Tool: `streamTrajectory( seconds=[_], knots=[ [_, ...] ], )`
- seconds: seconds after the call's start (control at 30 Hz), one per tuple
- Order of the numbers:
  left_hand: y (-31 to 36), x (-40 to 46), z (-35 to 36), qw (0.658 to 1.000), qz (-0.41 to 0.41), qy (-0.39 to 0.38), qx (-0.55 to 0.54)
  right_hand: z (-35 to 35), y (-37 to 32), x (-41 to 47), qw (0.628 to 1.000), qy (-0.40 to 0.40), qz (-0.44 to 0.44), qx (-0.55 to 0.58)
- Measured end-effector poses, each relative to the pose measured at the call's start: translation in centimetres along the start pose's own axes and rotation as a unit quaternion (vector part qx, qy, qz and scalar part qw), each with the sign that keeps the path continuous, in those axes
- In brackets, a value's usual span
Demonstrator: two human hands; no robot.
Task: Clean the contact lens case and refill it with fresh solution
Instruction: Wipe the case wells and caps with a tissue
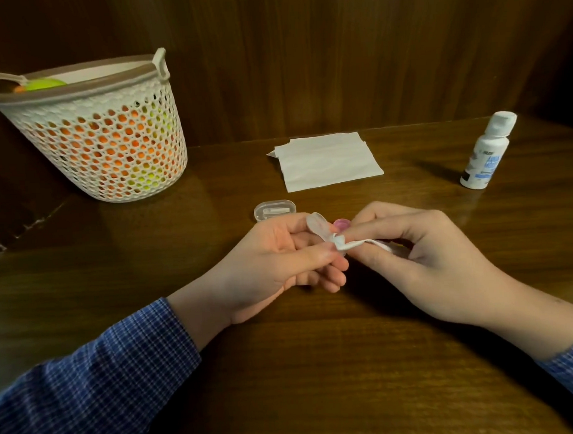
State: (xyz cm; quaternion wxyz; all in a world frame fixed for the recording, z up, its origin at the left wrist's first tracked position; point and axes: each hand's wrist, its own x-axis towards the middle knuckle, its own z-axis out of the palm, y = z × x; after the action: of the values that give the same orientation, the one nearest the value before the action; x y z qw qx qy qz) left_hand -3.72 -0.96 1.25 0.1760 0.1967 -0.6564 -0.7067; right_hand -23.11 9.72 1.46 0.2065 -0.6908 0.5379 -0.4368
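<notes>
My left hand (273, 262) pinches a small translucent contact lens case (318, 226) between thumb and fingers, just above the wooden table (316, 362). My right hand (423, 260) grips a twisted piece of white tissue (354, 244) and presses its tip against the case. A small pink cap (341, 224) shows just behind the fingertips. A white solution bottle (486, 151) with its cap on stands at the far right. A clear oval lid or tray (274, 210) lies on the table behind my left hand.
Folded white tissues (325, 160) lie in the middle at the back. A white mesh basket (94, 132) with orange and green items inside stands at the back left. A dark wooden wall rises behind the table.
</notes>
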Motion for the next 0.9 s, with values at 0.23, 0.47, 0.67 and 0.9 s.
streamTrajectory(
  seconds=[0.23, 0.47, 0.67, 0.9],
  knots=[
    [-0.7, -0.5, 0.2, 0.993, 0.075, 0.047, 0.076, 0.0, -0.3, 0.1, 0.996, -0.042, 0.037, 0.068],
    [-0.5, -0.5, 0.2, 0.995, 0.074, 0.013, 0.063, -0.2, -0.2, 0.0, 0.999, -0.031, 0.010, 0.043],
    [-0.3, -0.4, 0.2, 0.997, 0.056, -0.011, 0.060, -1.1, -0.1, 0.4, 0.997, -0.078, 0.002, 0.006],
    [-0.2, -0.1, 0.0, 0.998, 0.009, -0.025, 0.052, -1.7, 0.3, 0.9, 0.989, -0.136, 0.038, 0.031]
  ],
)
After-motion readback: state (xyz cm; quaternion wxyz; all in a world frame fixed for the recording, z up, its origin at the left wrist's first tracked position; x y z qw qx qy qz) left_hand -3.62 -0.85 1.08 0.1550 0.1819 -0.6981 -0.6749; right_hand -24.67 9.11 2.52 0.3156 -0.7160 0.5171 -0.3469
